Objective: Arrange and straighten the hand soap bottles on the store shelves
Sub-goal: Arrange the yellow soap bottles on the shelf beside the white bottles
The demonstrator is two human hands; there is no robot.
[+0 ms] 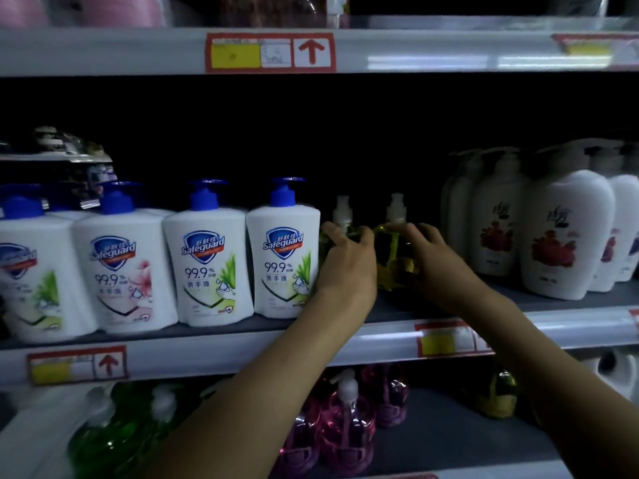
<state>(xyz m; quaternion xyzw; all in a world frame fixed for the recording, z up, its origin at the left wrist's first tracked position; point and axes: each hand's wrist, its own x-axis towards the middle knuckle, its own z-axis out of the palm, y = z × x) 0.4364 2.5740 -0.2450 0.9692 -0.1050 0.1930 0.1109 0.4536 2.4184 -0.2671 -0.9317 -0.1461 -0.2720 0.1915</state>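
Two clear yellow soap bottles with white pumps stand in the middle shelf's gap. My left hand (347, 262) grips the left yellow bottle (340, 216), covering most of its body. My right hand (434, 261) wraps around the right yellow bottle (389, 250), which stands upright. To the left is a row of white Safeguard bottles (283, 257) with blue pumps. White bottles with red flower labels (567, 236) stand to the right.
The middle shelf's front rail (207, 350) carries red and yellow price tags. On the shelf below stand green bottles (110, 440), pink bottles (345, 430) and a yellow bottle (498, 395). The upper shelf rail (103, 50) runs overhead. The shelf's back is dark.
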